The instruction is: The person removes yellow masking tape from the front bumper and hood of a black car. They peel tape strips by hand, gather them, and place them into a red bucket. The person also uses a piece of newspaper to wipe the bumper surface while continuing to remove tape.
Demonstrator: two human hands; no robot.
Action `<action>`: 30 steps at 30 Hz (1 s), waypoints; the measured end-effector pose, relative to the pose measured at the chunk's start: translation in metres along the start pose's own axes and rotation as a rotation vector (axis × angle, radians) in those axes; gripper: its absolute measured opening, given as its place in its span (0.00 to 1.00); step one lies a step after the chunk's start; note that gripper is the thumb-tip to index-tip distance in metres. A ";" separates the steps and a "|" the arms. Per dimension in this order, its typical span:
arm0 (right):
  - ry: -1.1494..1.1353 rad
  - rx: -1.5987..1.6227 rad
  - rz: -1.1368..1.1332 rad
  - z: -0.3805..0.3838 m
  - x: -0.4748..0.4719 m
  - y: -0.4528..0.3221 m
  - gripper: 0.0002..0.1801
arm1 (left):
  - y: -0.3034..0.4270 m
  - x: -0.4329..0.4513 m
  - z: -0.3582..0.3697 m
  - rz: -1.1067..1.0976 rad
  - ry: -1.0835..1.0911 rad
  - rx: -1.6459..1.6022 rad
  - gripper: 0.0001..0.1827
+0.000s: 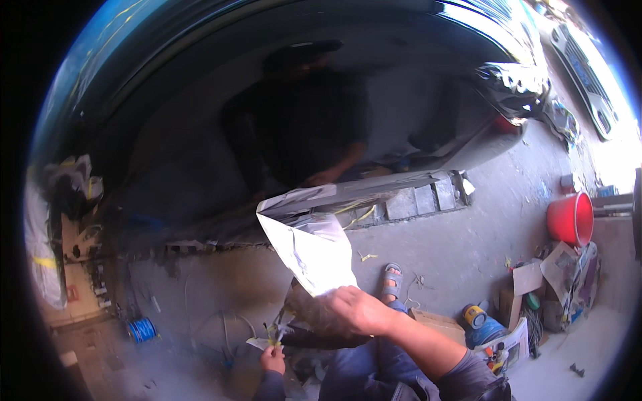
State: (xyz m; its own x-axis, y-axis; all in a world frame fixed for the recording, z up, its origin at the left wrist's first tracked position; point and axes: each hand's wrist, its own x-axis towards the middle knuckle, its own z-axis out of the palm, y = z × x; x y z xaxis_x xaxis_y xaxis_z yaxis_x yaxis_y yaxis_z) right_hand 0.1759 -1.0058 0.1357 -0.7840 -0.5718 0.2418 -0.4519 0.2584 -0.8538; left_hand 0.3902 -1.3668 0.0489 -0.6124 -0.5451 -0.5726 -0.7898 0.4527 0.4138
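Note:
My right hand (pixel 357 307) grips the lower corner of a white masking sheet (pixel 321 250). The sheet's upper end folds at a point and still meets the bottom edge of the glossy black car body panel (pixel 296 130), which mirrors a person. More paper runs along that edge to the right. Low and to the left, my left hand (pixel 272 359) pinches a crumpled bundle of tape and paper scraps (pixel 275 337). Yellow tape strips (pixel 362 216) hang beneath the panel.
Grey blocks (pixel 416 200) stand under the panel. On the right are a red bucket (pixel 564 220), crumpled newspaper (pixel 560 263), a cardboard box (pixel 439 325) and cans. A blue can (pixel 142 331) lies at left near a hose (pixel 225 333). A detached car bumper (pixel 584 80) is at upper right.

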 end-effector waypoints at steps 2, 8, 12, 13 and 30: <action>-0.058 -0.047 -0.049 0.014 -0.004 -0.006 0.30 | 0.033 -0.001 0.000 -0.030 -0.021 -0.174 0.11; -0.283 -0.031 -0.141 0.069 -0.016 -0.010 0.31 | 0.129 -0.018 0.004 0.146 -0.035 -0.532 0.09; -0.448 0.140 0.020 0.104 -0.043 -0.018 0.30 | 0.158 -0.027 0.008 0.276 -0.108 -0.584 0.06; -0.377 0.190 0.008 0.109 -0.050 -0.017 0.30 | 0.160 -0.029 0.009 0.327 -0.149 -0.602 0.05; -0.480 0.286 0.185 0.108 -0.101 -0.014 0.26 | 0.114 -0.047 0.048 0.234 0.058 0.039 0.22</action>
State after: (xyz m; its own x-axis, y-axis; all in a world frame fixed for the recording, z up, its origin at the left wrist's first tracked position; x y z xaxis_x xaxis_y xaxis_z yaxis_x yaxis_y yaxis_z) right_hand 0.3073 -1.0353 0.0737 -0.5281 -0.8430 -0.1019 -0.1409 0.2053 -0.9685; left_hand 0.3310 -1.2555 0.0887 -0.7804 -0.4613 -0.4221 -0.6250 0.5978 0.5020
